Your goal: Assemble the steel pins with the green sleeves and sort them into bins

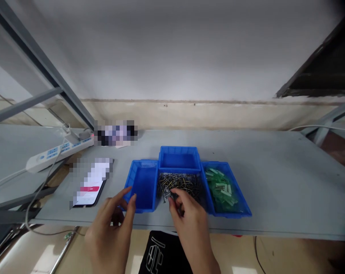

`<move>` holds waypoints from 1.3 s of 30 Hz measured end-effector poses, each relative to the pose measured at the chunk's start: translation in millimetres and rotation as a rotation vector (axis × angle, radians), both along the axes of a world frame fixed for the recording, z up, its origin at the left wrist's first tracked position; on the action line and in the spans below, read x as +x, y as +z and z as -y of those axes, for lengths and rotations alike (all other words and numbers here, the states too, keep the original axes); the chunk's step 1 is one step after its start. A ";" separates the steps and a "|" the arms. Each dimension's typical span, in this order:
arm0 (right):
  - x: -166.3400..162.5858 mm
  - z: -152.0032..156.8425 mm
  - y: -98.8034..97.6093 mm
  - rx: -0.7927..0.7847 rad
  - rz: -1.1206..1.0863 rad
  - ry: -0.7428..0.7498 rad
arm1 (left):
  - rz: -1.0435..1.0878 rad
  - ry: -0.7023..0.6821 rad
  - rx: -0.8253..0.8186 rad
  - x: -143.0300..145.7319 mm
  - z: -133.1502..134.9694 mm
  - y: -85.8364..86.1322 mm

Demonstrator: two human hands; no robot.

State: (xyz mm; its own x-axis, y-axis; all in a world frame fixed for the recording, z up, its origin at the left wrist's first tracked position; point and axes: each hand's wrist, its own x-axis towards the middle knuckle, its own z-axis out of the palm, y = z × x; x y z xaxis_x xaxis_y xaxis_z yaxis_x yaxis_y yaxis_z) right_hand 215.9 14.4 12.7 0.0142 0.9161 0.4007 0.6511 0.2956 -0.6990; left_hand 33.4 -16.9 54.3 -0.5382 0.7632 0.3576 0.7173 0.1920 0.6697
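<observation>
My right hand is at the near side of a pile of loose metal screws, its thumb and fingers drawn together. What they pinch, if anything, is too small to make out. Just left of that pile stands a blue bin with nothing visible inside. At its near left corner my left hand has its thumb and index finger apart, with nothing seen between them. On the right, another blue bin holds green plastic bags and several pale green plugs. A third blue bin sits behind the screws.
On the grey tabletop, a phone with a lit screen lies at the left. Beyond it are a white power strip with cables and a blurred object. Grey metal posts frame the table's sides; a wall stands behind.
</observation>
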 end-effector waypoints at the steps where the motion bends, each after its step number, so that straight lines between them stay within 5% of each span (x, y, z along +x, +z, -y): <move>1: -1.7 -4.5 0.7 0.002 0.026 0.003 | 0.012 -0.010 0.010 1.8 -1.2 -0.6; 13: -5.2 -26.9 8.8 -0.023 0.146 -0.061 | 0.298 -0.024 0.083 14.2 1.3 6.7; 17: 3.5 -14.2 32.4 0.037 -0.009 -0.052 | 0.274 -0.141 0.107 18.6 4.9 13.9; 20: 8.7 5.5 47.7 0.039 -0.228 -0.071 | 0.347 -0.361 0.025 25.1 7.5 17.4; 23: 7.0 23.4 48.6 -0.003 -0.486 -0.051 | 0.522 -0.566 -0.076 38.1 7.9 17.0; 26: 1.1 30.0 39.8 -0.137 -0.697 0.046 | 0.654 -0.596 -0.039 53.1 6.4 13.2; 32: -2.7 31.4 20.1 -0.323 -0.933 0.079 | 0.503 -0.536 0.122 69.2 4.0 4.1; 39: 1.8 42.8 15.2 -0.231 -0.790 0.023 | 0.179 -0.593 0.315 74.0 4.5 -5.8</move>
State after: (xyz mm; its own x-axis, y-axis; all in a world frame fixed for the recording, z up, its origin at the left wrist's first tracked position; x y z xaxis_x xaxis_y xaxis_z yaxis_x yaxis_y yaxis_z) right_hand 217.7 -28.4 27.9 0.1931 0.9778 0.0818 -0.0626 0.0954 -0.9935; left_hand 107.4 -21.4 48.5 -0.1343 0.8213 0.5545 0.5143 -0.4206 0.7474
